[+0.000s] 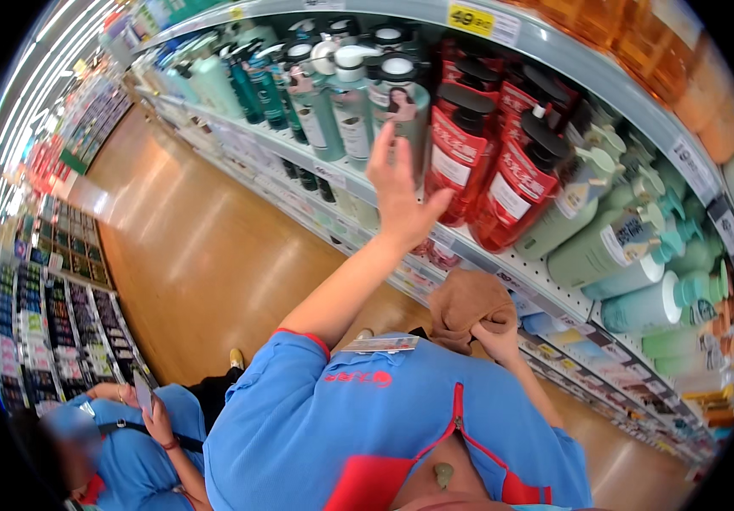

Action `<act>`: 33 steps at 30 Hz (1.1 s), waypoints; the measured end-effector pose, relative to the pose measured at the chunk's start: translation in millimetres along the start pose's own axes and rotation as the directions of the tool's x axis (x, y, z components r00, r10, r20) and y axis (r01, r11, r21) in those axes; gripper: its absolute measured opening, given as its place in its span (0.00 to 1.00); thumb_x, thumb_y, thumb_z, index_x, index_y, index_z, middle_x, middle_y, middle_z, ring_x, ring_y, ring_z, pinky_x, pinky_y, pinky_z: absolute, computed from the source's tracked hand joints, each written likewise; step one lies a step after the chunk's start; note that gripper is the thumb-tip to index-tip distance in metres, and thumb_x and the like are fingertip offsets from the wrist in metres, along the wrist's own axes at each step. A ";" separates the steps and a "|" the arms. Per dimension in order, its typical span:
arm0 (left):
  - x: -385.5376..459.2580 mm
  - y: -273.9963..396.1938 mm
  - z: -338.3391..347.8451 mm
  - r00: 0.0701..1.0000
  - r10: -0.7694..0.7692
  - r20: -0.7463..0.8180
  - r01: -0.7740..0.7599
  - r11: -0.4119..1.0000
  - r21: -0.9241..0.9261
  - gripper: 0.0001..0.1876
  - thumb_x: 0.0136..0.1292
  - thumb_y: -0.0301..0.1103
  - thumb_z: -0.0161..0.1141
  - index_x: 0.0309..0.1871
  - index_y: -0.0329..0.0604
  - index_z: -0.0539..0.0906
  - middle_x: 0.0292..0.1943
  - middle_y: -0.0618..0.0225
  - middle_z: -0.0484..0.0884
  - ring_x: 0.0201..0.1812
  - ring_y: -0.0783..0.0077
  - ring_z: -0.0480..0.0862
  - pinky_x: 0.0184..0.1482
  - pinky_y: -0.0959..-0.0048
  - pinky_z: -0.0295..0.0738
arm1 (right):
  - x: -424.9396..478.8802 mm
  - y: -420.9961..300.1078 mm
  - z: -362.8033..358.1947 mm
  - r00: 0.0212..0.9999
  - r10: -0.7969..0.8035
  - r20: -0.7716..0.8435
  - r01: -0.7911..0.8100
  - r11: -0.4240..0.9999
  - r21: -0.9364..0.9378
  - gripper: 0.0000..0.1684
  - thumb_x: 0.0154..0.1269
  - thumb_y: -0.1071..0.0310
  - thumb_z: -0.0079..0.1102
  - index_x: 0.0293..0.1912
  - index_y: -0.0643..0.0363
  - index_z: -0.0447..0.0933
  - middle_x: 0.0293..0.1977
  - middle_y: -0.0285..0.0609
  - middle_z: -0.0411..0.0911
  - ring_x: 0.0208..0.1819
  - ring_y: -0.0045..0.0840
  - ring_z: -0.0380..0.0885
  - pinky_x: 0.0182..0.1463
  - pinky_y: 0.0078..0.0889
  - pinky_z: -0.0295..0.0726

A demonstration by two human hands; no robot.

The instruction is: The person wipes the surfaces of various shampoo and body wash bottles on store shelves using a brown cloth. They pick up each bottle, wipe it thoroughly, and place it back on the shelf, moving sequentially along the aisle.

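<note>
My left hand (402, 191) is raised in front of the shelf with its fingers spread, just before a clear teal pump bottle (402, 121) with a black-and-white top. Whether a fingertip touches that bottle I cannot tell. Right of it stand red pump bottles (459, 160) with black pump heads and white labels. My right hand (494, 335) grips a bunched brown cloth (469, 303) low in front of the shelf edge. Slimmer green and teal pump bottles (264, 92) line the shelf to the left.
Pale green pump bottles (603, 246) and light blue ones (641, 306) fill the shelf's right part. An upper shelf edge (565, 57) with price tags runs above. Another person (143, 441) in a blue shirt holds a phone at lower left. Wooden-looking floor (213, 243) lies between the shelving rows.
</note>
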State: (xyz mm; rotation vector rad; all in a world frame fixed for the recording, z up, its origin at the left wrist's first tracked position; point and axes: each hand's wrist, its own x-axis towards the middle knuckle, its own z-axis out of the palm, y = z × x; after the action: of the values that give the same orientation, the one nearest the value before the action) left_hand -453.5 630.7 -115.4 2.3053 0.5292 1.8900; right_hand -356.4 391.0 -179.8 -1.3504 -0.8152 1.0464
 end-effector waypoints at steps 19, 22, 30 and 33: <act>4.8 -187.1 -90.5 0.831 -0.509 0.227 0.553 0.707 -0.441 0.38 0.55 0.30 0.67 0.67 0.35 0.59 0.61 0.57 0.68 0.56 0.66 0.74 0.56 0.70 0.70 | 68.3 -13.5 162.8 0.892 -0.439 -0.103 0.262 0.691 -0.674 0.04 0.58 0.75 0.55 0.33 0.64 0.77 0.28 0.47 0.78 0.30 0.36 0.77 0.36 0.29 0.75; -5.4 -197.9 -131.6 0.827 -0.420 0.373 0.559 0.549 -0.621 0.39 0.55 0.27 0.65 0.68 0.34 0.57 0.60 0.59 0.68 0.57 0.67 0.72 0.58 0.70 0.67 | 97.6 -26.5 214.9 0.746 -0.661 -0.078 0.361 0.500 -0.787 0.03 0.57 0.75 0.59 0.33 0.64 0.77 0.27 0.46 0.77 0.27 0.35 0.77 0.32 0.31 0.75; -28.4 -239.6 -234.4 0.779 0.010 0.627 0.619 0.152 -0.771 0.45 0.58 0.47 0.65 0.70 0.33 0.53 0.64 0.59 0.66 0.63 0.66 0.68 0.64 0.66 0.61 | 151.4 -126.2 347.2 0.597 -0.795 0.104 0.561 0.321 -0.763 0.13 0.60 0.67 0.61 0.39 0.68 0.75 0.39 0.44 0.74 0.43 0.32 0.73 0.47 0.33 0.71; -18.6 -257.5 -255.0 0.683 0.169 0.711 0.726 -0.050 -0.686 0.46 0.60 0.52 0.62 0.71 0.33 0.52 0.67 0.59 0.63 0.67 0.65 0.65 0.66 0.65 0.59 | 167.5 -149.2 363.7 0.775 -0.623 0.112 0.621 0.715 -0.321 0.36 0.53 0.61 0.69 0.58 0.64 0.65 0.55 0.43 0.67 0.57 0.29 0.67 0.62 0.32 0.64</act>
State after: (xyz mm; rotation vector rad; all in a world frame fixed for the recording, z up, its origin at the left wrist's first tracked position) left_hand -753.2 831.2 -155.8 1.2758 -0.3630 0.5193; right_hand -616.7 689.5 -19.4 -1.2106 -1.3812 0.3659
